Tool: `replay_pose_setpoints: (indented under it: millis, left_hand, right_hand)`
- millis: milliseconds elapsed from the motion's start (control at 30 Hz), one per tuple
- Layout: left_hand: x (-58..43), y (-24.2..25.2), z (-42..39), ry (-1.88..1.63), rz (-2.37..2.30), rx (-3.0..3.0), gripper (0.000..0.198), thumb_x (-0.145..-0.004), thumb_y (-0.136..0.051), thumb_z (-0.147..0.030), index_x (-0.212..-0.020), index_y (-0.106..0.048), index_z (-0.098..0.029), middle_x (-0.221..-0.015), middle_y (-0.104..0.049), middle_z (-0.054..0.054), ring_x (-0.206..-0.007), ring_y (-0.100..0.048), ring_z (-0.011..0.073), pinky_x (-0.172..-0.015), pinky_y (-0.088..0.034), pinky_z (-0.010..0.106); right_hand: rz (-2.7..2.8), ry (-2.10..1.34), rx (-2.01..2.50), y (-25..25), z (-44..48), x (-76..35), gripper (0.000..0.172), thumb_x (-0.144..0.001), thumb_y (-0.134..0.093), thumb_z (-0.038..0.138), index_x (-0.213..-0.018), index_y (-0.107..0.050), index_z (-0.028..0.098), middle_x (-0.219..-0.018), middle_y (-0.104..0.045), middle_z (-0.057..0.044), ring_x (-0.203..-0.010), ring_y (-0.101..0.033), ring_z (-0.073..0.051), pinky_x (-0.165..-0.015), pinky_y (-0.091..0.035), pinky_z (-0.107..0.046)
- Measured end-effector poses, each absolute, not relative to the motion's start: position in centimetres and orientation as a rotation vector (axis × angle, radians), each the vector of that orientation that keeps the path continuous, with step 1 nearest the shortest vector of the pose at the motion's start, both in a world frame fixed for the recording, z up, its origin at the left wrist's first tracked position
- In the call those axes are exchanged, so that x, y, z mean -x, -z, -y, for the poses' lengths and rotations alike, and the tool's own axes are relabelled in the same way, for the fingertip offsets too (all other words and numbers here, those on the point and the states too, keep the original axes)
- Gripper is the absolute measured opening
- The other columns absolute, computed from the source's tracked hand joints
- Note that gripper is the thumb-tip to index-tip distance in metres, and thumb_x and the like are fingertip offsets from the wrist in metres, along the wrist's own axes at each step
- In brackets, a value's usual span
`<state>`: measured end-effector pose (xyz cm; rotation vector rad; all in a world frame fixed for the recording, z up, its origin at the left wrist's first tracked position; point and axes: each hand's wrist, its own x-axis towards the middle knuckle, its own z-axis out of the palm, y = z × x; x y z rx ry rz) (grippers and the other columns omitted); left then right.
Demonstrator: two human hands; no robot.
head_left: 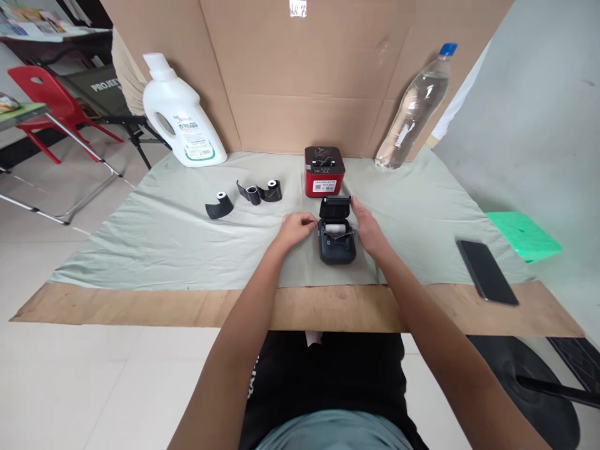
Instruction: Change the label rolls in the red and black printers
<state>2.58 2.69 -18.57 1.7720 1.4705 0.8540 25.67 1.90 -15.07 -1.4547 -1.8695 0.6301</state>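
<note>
Touching the lid of the printer, mid-frame, my loosely curved right hand is resting; my left hand is bunching fingertips alongside, hold unclear. Its rigid, likely light body is suiting side grips.

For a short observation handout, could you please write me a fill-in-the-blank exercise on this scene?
1. Between the left hand and the right hand sits a black device, its lid raised over a roll coloured ____.
2. The box behind the device has a black top and ____ sides.
3. The clear bottle has a cap coloured ____.
4. From the wearer's view, the phone lies to the device's ____.

Missing words: white; red; blue; right.
</note>
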Motion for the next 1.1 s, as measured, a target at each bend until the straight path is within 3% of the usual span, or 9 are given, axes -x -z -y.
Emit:
replay_pose_setpoints:
  millis: [133,267,367,467,567,700,833,1000,1100]
  left_hand:
    - [-2.5,19.0,-3.0,-0.883,-1.447,-1.801,0.017,-0.089,-0.062,-0.026,-0.089,-0.078,-0.020,-0.096,-0.082,0.003,-0.094,-0.072,0.0194,-0.097,-0.052,0.032]
    - [-2.5,18.9,-2.9,-0.877,-1.441,-1.809,0.017,-0.090,-0.062,-0.024,-0.089,-0.078,-0.021,-0.096,-0.082,0.002,-0.094,-0.072,0.0187,-0.096,-0.052,0.030]
    - [-2.6,18.7,-2.8,-0.867,-1.447,-1.816,0.017,-0.091,-0.061,-0.025,-0.088,-0.078,-0.021,-0.096,-0.081,0.001,-0.094,-0.072,0.0187,-0.096,-0.052,0.030]
    - [-2.7,18.7,-2.9,-0.868,-1.453,-1.829,0.017,-0.091,-0.062,-0.026,-0.088,-0.078,-0.021,-0.095,-0.081,0.001,-0.092,-0.071,0.0187,-0.096,-0.052,0.030]
    - [-2.6,18.9,-3.1,-0.869,-1.450,-1.843,0.016,-0.090,-0.062,-0.025,-0.088,-0.078,-0.021,-0.095,-0.081,0.001,-0.090,-0.071,0.0185,-0.094,-0.052,0.029]
    - [-2.5,19.1,-3.3,-0.868,-1.443,-1.863,0.016,-0.089,-0.062,-0.026,-0.087,-0.078,-0.021,-0.093,-0.081,0.001,-0.087,-0.070,0.0180,-0.092,-0.052,0.030]
    - [-2.5,19.2,-3.3,-0.874,-1.433,-1.872,0.017,-0.089,-0.062,-0.027,-0.087,-0.078,-0.021,-0.090,-0.080,0.001,-0.084,-0.069,0.0174,-0.091,-0.051,0.030]
    - [-2.5,19.0,-3.2,-0.869,-1.431,-1.879,0.018,-0.090,-0.061,-0.027,-0.087,-0.078,-0.020,-0.087,-0.079,0.001,-0.079,-0.066,0.0163,-0.088,-0.051,0.029]
    - [-2.5,19.0,-3.1,-0.883,-1.420,-1.876,0.017,-0.089,-0.061,-0.026,-0.087,-0.077,-0.020,-0.088,-0.080,0.001,-0.079,-0.066,0.0161,-0.088,-0.051,0.029]
  right_hand:
    - [1.858,-0.798,1.436,14.2,-2.9,-25.6,0.087,-0.104,-0.024,0.073,-0.165,-0.043,0.014,-0.171,-0.044,-0.012,-0.160,-0.039,-0.029,-0.132,-0.026,-0.049]
    - [1.976,-0.718,1.503,12.6,-2.8,-25.9,0.073,-0.106,-0.035,0.058,-0.164,-0.045,0.015,-0.166,-0.051,-0.014,-0.152,-0.050,-0.032,-0.124,-0.038,-0.050]
    - [2.162,-0.440,1.662,10.5,-2.2,-25.8,0.057,-0.103,-0.049,0.042,-0.153,-0.060,0.018,-0.142,-0.072,-0.016,-0.127,-0.068,-0.036,-0.105,-0.052,-0.049]
    - [2.300,-0.171,1.760,8.1,-2.1,-25.1,0.036,-0.096,-0.054,0.026,-0.120,-0.080,0.020,-0.106,-0.082,-0.012,-0.102,-0.072,-0.032,-0.084,-0.052,-0.040]
    - [2.572,-0.482,1.575,6.4,-3.3,-24.2,0.029,-0.088,-0.059,0.021,-0.101,-0.086,0.022,-0.090,-0.080,-0.005,-0.084,-0.069,-0.023,-0.071,-0.046,-0.032]
    - [2.796,-1.124,1.256,5.6,-5.6,-24.2,0.029,-0.083,-0.070,0.038,-0.102,-0.087,0.024,-0.082,-0.077,0.000,-0.072,-0.062,-0.017,-0.064,-0.041,-0.028]
    - [2.837,-0.940,1.352,6.3,-6.9,-25.0,0.029,-0.081,-0.068,0.027,-0.102,-0.087,0.024,-0.079,-0.075,0.000,-0.069,-0.063,-0.017,-0.066,-0.043,-0.029]
    - [2.848,-0.627,1.545,8.2,-6.6,-24.8,0.039,-0.078,-0.065,0.005,-0.106,-0.086,0.024,-0.108,-0.082,-0.006,-0.090,-0.073,-0.025,-0.073,-0.049,-0.033]
    - [2.901,-0.415,1.677,8.5,-5.2,-23.4,0.028,-0.081,-0.069,0.008,-0.101,-0.085,0.020,-0.106,-0.081,-0.013,-0.092,-0.074,-0.030,-0.072,-0.048,-0.036]
